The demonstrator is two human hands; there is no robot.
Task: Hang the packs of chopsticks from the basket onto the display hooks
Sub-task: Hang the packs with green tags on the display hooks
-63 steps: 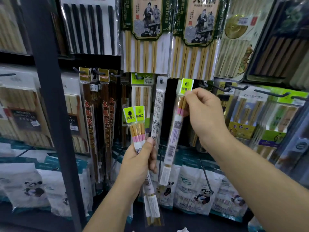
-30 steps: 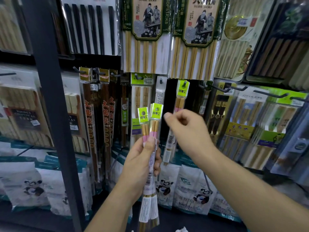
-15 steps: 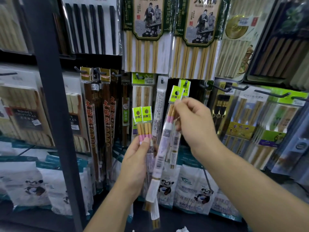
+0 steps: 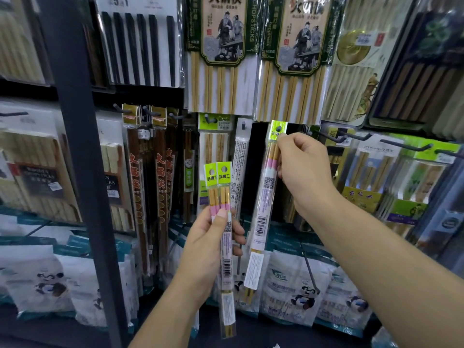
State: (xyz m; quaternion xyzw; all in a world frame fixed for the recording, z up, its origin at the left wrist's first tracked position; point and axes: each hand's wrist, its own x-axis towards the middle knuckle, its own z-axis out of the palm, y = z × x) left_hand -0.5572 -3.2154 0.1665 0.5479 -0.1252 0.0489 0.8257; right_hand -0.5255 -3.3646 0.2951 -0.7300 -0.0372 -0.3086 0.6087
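My left hand [image 4: 208, 244] grips two slim chopstick packs [image 4: 224, 204] with lime-green header cards, held upright below the display's middle row. My right hand [image 4: 301, 169] pinches another such pack [image 4: 266, 187] just under its green header [image 4: 278, 130], whose hole sits at hook height against the dark back panel. I cannot tell whether the header is on a hook or whether a second pack hangs right behind it. The basket is out of view.
A dark upright post [image 4: 82, 159] stands at the left. Bare black hooks [image 4: 336, 136] jut out right of my right hand. Large bamboo chopstick packs [image 4: 218, 54] hang above. Dark-wood packs [image 4: 148, 187] and a white-backed pack [image 4: 239, 169] hang left. Panda-printed bags [image 4: 296, 285] fill the bottom row.
My right hand took a pack from my left hand's bundle and raised it up and to the right to hook height. My left hand, now with two packs, sank slightly.
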